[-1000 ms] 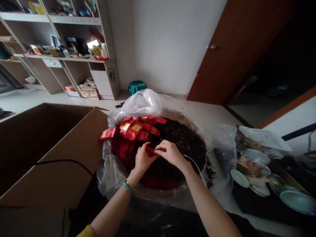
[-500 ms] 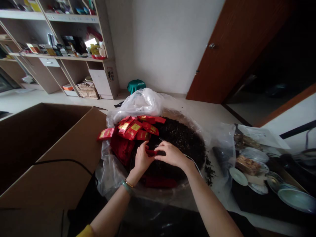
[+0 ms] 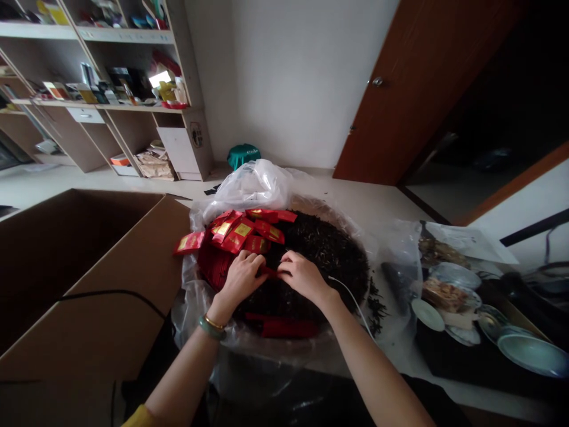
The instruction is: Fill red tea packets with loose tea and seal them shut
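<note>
Head view: left hand [image 3: 240, 280] and right hand [image 3: 306, 277] fingers pinch one red packet [image 3: 269, 272] over the tea [image 3: 331, 249]; best held level.

Single head view: looks forward and down, near over tea heap [image 3: 331, 249], shelves [image 3: 102, 107] far behind.
</note>
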### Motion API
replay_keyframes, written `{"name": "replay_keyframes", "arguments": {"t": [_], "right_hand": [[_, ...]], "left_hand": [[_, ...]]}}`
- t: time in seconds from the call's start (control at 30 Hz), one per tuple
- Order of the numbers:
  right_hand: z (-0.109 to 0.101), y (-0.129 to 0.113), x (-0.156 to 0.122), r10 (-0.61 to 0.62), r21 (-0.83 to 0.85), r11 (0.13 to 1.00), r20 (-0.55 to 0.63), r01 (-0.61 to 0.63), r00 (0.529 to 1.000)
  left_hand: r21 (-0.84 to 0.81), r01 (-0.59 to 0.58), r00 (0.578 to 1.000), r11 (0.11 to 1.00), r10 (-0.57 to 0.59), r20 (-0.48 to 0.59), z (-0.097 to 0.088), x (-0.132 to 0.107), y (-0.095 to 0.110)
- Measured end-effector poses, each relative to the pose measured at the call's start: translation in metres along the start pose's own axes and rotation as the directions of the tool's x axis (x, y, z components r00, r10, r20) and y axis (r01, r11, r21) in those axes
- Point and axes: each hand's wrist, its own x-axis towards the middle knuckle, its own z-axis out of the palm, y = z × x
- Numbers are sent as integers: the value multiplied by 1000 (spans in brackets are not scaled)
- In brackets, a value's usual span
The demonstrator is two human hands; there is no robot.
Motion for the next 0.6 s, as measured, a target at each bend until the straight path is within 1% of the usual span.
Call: {"name": "replay_keyframes", "arguments": {"t": [0.1,0.17,0.27,0.33,0.4,0.47,0.53,0.6], "right_hand": [[-3,-1,-2,11,-85,996,14,-9,1000],[-2,-2,-2,32,-113,993,23,-29,999],[1,-2,-2,53,-99,994,36,-50,998],[4,-1,-1,50,-64,997,34,-48,998],[5,0,1,40,-11,999,7,-40,999],[4,1,3,31,67,997,-45,-28,999],[3,3,4,14,182,983,-102,5,995],[2,4,5,19,323,946,-157,33,987]], "left_hand": [[11,29,999,1000,-29,-15,-1,2,-1],[-36,24,1000,999,-24,-15,2,2,0],[-188,-1,1000,982,5,22,10,1,3],[-333,11,1000,943,-2,29,18,0,5],[-490,69,997,869,-78,1,25,-1,5],[-642,156,978,751,-208,-5,30,-1,4],[-767,240,949,595,-310,57,32,1,3],[-851,304,927,428,-339,160,31,3,4]]}}
